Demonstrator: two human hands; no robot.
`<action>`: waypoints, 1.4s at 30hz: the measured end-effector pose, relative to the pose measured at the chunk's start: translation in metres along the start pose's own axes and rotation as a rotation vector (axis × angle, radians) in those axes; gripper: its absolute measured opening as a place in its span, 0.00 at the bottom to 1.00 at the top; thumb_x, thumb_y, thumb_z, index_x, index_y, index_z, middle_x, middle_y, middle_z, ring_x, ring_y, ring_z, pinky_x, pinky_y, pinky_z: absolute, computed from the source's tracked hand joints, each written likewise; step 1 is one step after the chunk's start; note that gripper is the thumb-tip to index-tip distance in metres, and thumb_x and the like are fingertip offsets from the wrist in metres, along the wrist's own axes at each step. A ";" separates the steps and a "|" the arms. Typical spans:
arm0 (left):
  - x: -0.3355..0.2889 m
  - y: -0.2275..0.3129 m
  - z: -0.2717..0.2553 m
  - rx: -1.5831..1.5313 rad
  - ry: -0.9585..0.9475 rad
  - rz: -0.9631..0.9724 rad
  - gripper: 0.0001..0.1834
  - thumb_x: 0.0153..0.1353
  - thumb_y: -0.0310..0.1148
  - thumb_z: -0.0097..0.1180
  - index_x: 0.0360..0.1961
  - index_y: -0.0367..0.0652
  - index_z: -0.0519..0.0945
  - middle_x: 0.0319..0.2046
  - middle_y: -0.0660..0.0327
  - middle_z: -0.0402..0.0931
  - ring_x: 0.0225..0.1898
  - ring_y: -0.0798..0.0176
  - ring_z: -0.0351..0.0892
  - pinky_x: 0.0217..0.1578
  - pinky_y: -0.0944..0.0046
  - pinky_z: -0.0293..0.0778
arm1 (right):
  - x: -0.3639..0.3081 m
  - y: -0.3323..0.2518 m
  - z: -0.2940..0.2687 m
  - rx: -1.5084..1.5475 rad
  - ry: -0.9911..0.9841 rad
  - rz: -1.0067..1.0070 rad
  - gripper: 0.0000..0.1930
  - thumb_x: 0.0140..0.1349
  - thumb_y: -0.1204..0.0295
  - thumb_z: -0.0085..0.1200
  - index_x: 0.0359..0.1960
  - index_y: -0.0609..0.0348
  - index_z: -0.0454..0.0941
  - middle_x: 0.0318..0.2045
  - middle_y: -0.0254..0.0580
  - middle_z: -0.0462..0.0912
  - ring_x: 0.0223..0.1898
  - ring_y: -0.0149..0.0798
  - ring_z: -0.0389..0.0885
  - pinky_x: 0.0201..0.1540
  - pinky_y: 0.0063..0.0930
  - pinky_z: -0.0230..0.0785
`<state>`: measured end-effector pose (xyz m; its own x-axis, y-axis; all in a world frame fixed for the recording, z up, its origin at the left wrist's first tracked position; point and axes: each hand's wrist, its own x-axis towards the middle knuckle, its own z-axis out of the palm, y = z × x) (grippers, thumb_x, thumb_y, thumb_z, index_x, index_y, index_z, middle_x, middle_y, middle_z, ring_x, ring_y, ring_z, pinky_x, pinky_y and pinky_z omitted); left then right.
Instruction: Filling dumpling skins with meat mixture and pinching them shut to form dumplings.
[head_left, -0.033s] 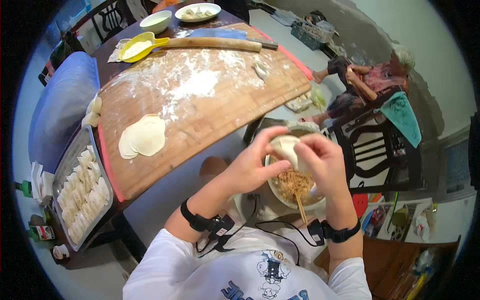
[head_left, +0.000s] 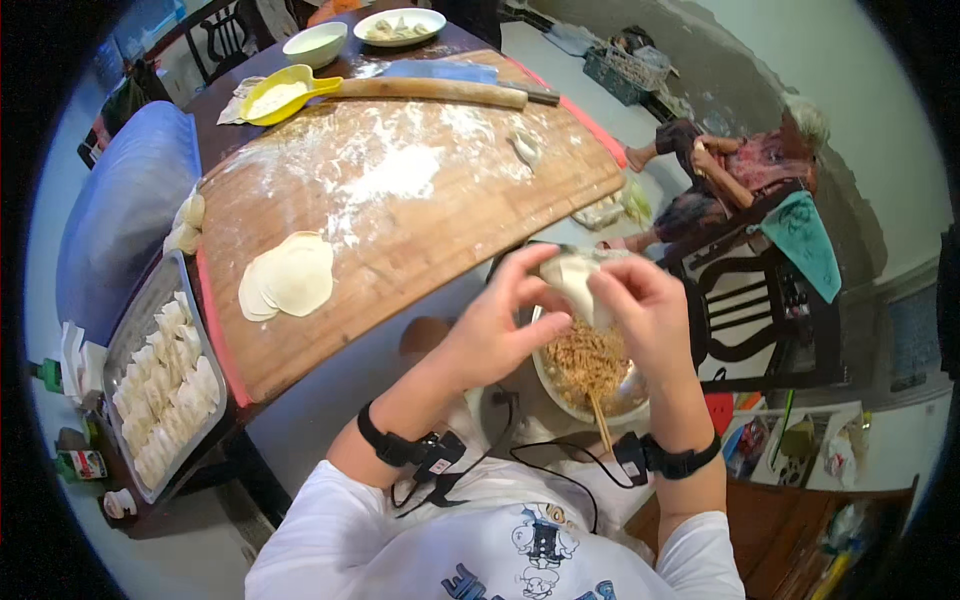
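Note:
Over a bowl (head_left: pixel 553 395) of minced filling (head_left: pixel 585 360), both my hands hold a pale folded dumpling (head_left: pixel 572 278). My left hand (head_left: pixel 505 325) has its fingers curled against the dumpling's left side, with the thumb below and a little apart. At the right edge, my right hand (head_left: pixel 645 315) pinches the dough between thumb and fingers. A pair of chopsticks (head_left: pixel 600 418) stands tilted in the filling. Whether any filling is inside the dumpling is hidden.
A floured wooden board (head_left: pixel 400 270) carries stacked wrappers (head_left: pixel 297 273), a rolling pin (head_left: pixel 430 92) and one small dumpling (head_left: pixel 525 149). At left sits a metal tray (head_left: pixel 150 490) of dumplings. A yellow scoop (head_left: pixel 300 80) holds flour. Beyond the bowl, a person (head_left: pixel 750 165) sits near a dark chair (head_left: pixel 750 305).
The dumpling has turned between my fingers and now hangs more upright. My left thumb has dropped away from it slightly. The view has shifted a little.

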<state>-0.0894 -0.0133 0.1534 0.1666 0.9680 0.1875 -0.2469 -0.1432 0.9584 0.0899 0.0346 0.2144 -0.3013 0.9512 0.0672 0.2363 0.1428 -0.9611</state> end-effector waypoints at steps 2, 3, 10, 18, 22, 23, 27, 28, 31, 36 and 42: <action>-0.004 0.013 -0.018 0.225 0.134 0.069 0.31 0.60 0.26 0.60 0.64 0.42 0.64 0.40 0.63 0.79 0.47 0.66 0.75 0.56 0.64 0.66 | 0.039 0.003 0.008 -0.187 0.145 -0.144 0.08 0.60 0.72 0.60 0.34 0.66 0.82 0.25 0.37 0.84 0.27 0.25 0.79 0.31 0.21 0.70; -0.004 0.020 -0.025 0.539 0.228 0.195 0.29 0.58 0.27 0.61 0.61 0.43 0.67 0.39 0.63 0.80 0.47 0.63 0.76 0.58 0.60 0.64 | 0.062 0.007 0.008 -0.195 0.148 -0.153 0.08 0.60 0.72 0.60 0.34 0.66 0.82 0.25 0.37 0.84 0.27 0.25 0.79 0.31 0.21 0.70; -0.001 0.012 -0.069 1.286 0.433 0.339 0.20 0.53 0.33 0.65 0.49 0.45 0.77 0.40 0.60 0.79 0.50 0.56 0.75 0.64 0.40 0.54 | 0.182 0.049 0.018 -0.648 0.370 -0.393 0.08 0.57 0.69 0.61 0.31 0.61 0.84 0.28 0.53 0.84 0.28 0.49 0.84 0.34 0.37 0.74; -0.002 0.016 -0.075 1.157 0.400 0.349 0.17 0.53 0.32 0.65 0.45 0.44 0.79 0.39 0.59 0.80 0.51 0.56 0.76 0.64 0.39 0.54 | 0.189 0.034 0.023 -0.688 0.400 -0.214 0.10 0.59 0.67 0.59 0.31 0.61 0.83 0.28 0.52 0.83 0.30 0.49 0.83 0.36 0.38 0.73; -0.011 0.015 -0.078 1.041 0.458 0.491 0.10 0.53 0.31 0.65 0.37 0.43 0.81 0.33 0.60 0.81 0.39 0.57 0.80 0.59 0.42 0.64 | 0.160 0.001 0.044 -0.557 0.245 -0.318 0.11 0.62 0.66 0.59 0.31 0.64 0.82 0.23 0.47 0.81 0.24 0.39 0.78 0.32 0.32 0.69; -0.018 0.017 -0.079 1.074 0.482 0.466 0.10 0.53 0.31 0.65 0.37 0.43 0.81 0.33 0.60 0.81 0.39 0.57 0.80 0.59 0.42 0.64 | 0.151 -0.007 0.057 -0.623 0.124 -0.456 0.08 0.60 0.70 0.60 0.31 0.63 0.82 0.22 0.46 0.80 0.22 0.37 0.75 0.29 0.28 0.68; -0.050 0.024 -0.089 1.069 0.486 0.480 0.07 0.54 0.30 0.65 0.34 0.42 0.81 0.26 0.61 0.78 0.29 0.58 0.78 0.52 0.50 0.71 | 0.109 -0.021 0.137 -0.448 -0.294 -0.449 0.06 0.60 0.76 0.58 0.37 0.61 0.82 0.29 0.44 0.81 0.30 0.36 0.80 0.33 0.26 0.71; -0.058 0.025 -0.091 1.071 0.534 0.493 0.07 0.55 0.29 0.65 0.34 0.42 0.82 0.24 0.61 0.77 0.28 0.59 0.78 0.50 0.52 0.72 | 0.105 -0.016 0.155 -0.390 -0.412 -0.508 0.07 0.61 0.77 0.56 0.40 0.61 0.81 0.32 0.41 0.80 0.33 0.31 0.79 0.35 0.25 0.71; -0.083 0.049 -0.104 1.250 0.640 0.374 0.11 0.54 0.29 0.64 0.39 0.42 0.81 0.25 0.62 0.77 0.31 0.59 0.78 0.52 0.51 0.70 | 0.101 -0.014 0.207 -0.380 -0.538 -0.532 0.09 0.60 0.76 0.57 0.41 0.61 0.82 0.38 0.44 0.80 0.36 0.38 0.81 0.38 0.29 0.73; -0.122 0.059 -0.131 1.429 0.838 0.241 0.19 0.51 0.29 0.65 0.45 0.42 0.78 0.38 0.58 0.78 0.45 0.53 0.76 0.55 0.50 0.65 | 0.101 -0.016 0.256 -0.502 -0.589 -0.545 0.11 0.57 0.72 0.60 0.42 0.59 0.82 0.35 0.47 0.80 0.34 0.45 0.80 0.39 0.34 0.73; -0.130 0.058 -0.134 1.482 0.870 0.152 0.27 0.49 0.31 0.67 0.52 0.42 0.74 0.49 0.55 0.75 0.56 0.50 0.70 0.60 0.49 0.60 | 0.092 -0.018 0.260 -0.459 -0.442 -0.558 0.10 0.57 0.72 0.61 0.40 0.59 0.82 0.31 0.47 0.81 0.33 0.47 0.80 0.37 0.34 0.73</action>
<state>-0.2535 -0.1202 0.1552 -0.4214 0.6758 0.6048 0.8933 0.1943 0.4052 -0.1817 0.0481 0.1687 -0.7959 0.5274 0.2972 0.2688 0.7477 -0.6072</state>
